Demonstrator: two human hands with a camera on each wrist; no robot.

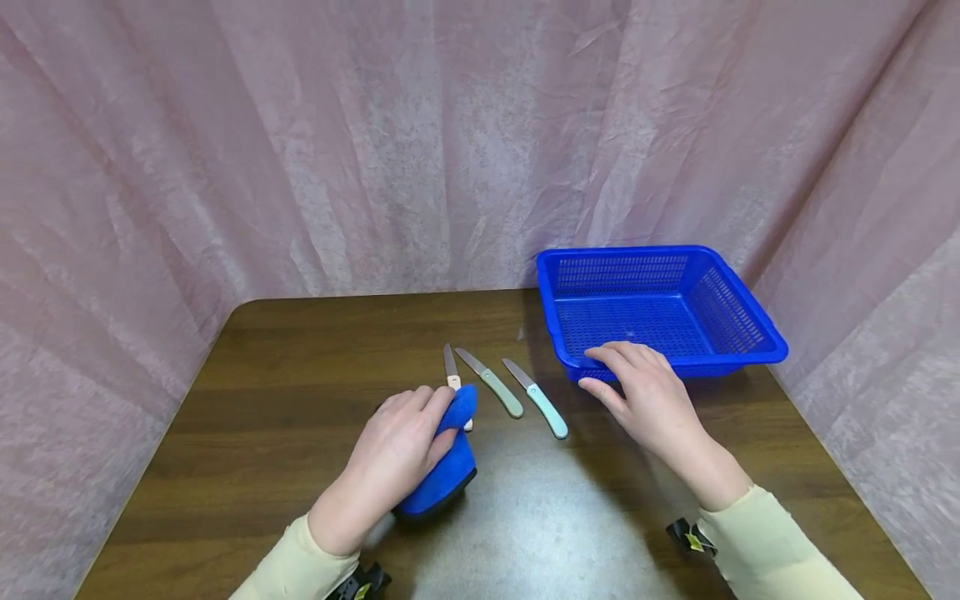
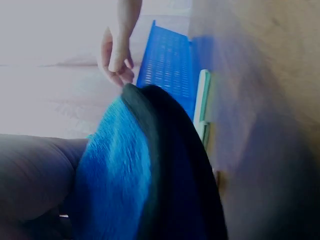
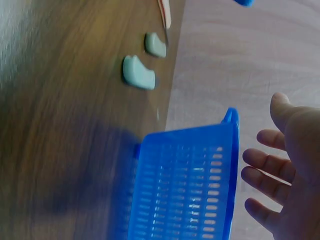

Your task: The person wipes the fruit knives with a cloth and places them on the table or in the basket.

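Note:
My left hand [image 1: 405, 437] grips a folded blue cloth [image 1: 450, 479] with a black edge, thumb on one side and fingers on the other. In the left wrist view the plush cloth [image 2: 112, 170] fills the middle. Beneath and just beyond it lies a knife [image 1: 450, 362] with a pale handle, partly covered from the head view. To its right lie a green-handled knife [image 1: 501, 393] and a mint-handled knife [image 1: 549, 412]. Beside the near rim of a blue basket [image 1: 555, 321] hovers my right hand [image 1: 660, 408]; the right wrist view shows its fingers spread, holding nothing.
The perforated basket stands at the back right of the brown wooden table [image 1: 300, 375], with nothing inside. Pink curtains [image 1: 375, 150] hang behind and along both sides.

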